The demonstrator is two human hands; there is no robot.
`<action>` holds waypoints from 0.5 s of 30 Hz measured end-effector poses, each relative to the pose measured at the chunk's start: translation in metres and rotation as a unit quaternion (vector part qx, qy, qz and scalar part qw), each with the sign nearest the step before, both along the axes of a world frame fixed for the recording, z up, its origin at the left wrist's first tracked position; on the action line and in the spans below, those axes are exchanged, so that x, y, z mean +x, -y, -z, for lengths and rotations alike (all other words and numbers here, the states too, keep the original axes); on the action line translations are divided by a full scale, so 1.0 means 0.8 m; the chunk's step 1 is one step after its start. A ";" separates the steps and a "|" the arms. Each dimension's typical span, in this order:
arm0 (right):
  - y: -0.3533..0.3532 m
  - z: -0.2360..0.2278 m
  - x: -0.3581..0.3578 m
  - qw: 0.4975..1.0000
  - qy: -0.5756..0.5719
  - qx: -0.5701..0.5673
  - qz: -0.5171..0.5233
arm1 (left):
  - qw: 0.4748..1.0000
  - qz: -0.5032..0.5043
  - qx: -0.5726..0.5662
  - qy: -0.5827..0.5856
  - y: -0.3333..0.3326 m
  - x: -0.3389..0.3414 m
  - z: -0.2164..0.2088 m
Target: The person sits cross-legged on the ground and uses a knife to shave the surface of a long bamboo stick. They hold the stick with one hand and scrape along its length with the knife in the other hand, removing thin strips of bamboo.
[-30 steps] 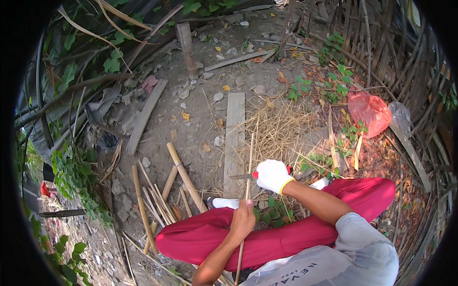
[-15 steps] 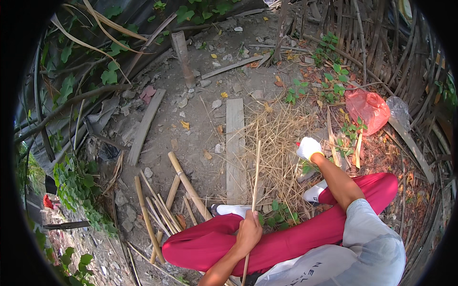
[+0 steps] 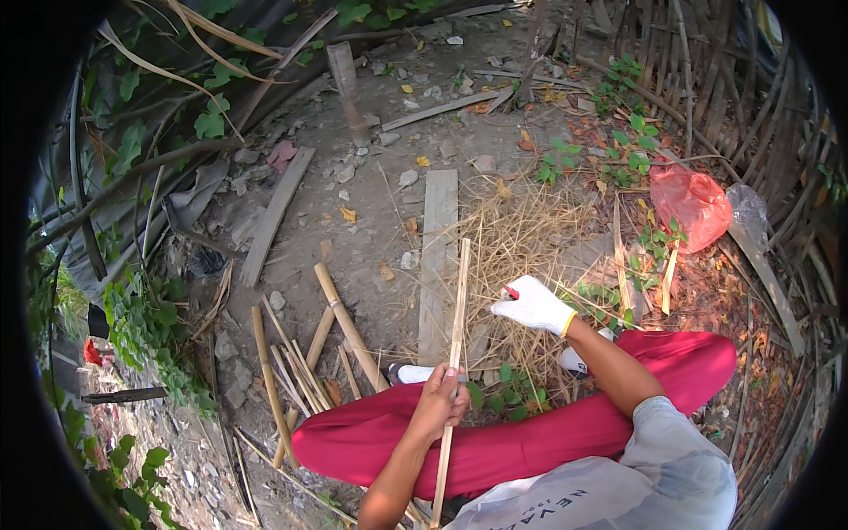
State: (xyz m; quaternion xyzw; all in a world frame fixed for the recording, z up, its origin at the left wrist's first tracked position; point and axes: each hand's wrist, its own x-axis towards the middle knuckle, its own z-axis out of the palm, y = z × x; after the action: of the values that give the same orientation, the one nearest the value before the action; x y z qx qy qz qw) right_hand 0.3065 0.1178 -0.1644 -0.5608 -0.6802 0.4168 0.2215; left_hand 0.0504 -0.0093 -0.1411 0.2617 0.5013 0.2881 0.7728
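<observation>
My bare left hand (image 3: 439, 403) is closed around a long, pale bamboo strip (image 3: 458, 305). The strip runs from my lap up over the ground, tilted a little to the right at its far end. To the right of it, apart from the strip, is my right hand (image 3: 535, 305) in a white knitted glove with a yellow cuff. Its fingers are curled around a small red-ended thing (image 3: 511, 292); most of that is hidden in the glove, so its kind does not show. Thin, dry shavings (image 3: 517, 238) lie on the ground beyond the gloved hand.
Bamboo poles (image 3: 350, 327) and thinner split strips (image 3: 300, 375) lie left of my crossed legs. A grey plank (image 3: 439, 256) is flat on the dirt ahead. At the right are a red plastic bag (image 3: 693, 208) and a wooden stick fence (image 3: 733, 97); leafy vines (image 3: 146, 331) grow at the left.
My gloved right hand has swung left, closer to the strip, with the red-ended thing still in it. The strip, held in my left hand, has shifted slightly left and turned its broader face up.
</observation>
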 end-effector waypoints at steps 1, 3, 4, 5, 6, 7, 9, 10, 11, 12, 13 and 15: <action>0.002 -0.007 -0.003 1.000 -0.008 0.007 -0.013 | 1.000 0.009 0.004 -0.005 0.000 -0.001 -0.002; 0.003 -0.015 -0.003 1.000 -0.008 0.022 -0.003 | 0.999 0.027 0.006 -0.028 -0.001 -0.002 -0.006; 0.003 -0.017 -0.003 1.000 -0.008 0.029 0.003 | 0.998 0.035 0.005 -0.045 0.000 -0.003 -0.010; 0.002 -0.021 0.000 0.999 -0.025 0.027 0.011 | 0.997 0.044 0.004 -0.061 -0.001 -0.004 -0.013; 0.003 -0.027 0.004 0.999 -0.028 0.032 0.027 | 0.990 0.057 0.057 -0.113 0.000 -0.010 -0.015; 0.005 -0.033 0.011 0.998 -0.030 0.037 0.043 | 0.978 0.071 0.109 -0.165 0.001 -0.020 -0.017; 0.015 -0.076 0.017 0.995 -0.057 -0.004 0.081 | 0.925 0.096 0.251 -0.269 0.006 -0.047 -0.030; 0.016 -0.079 0.021 0.991 -0.077 0.019 0.105 | 0.909 0.097 0.286 -0.288 0.008 -0.060 -0.044; 0.018 -0.082 0.030 0.986 -0.096 0.044 0.131 | 0.889 0.112 0.308 -0.320 0.011 -0.065 -0.069; 0.020 -0.086 0.039 0.978 -0.116 0.068 0.157 | 0.868 0.128 0.328 -0.351 0.013 -0.068 -0.097; 0.021 -0.096 0.045 0.972 -0.143 0.045 0.178 | 0.860 0.148 0.321 -0.368 0.016 -0.070 -0.122; 0.020 -0.112 0.054 0.947 -0.237 0.018 0.217 | 0.844 0.188 0.303 -0.401 0.013 -0.071 -0.163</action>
State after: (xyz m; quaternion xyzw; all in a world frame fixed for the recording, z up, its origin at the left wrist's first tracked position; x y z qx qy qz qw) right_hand 0.3499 0.1017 -0.0751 -0.5757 -0.4776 0.4676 0.4711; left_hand -0.0064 -0.0201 -0.0110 0.6650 0.5964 0.1451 0.4255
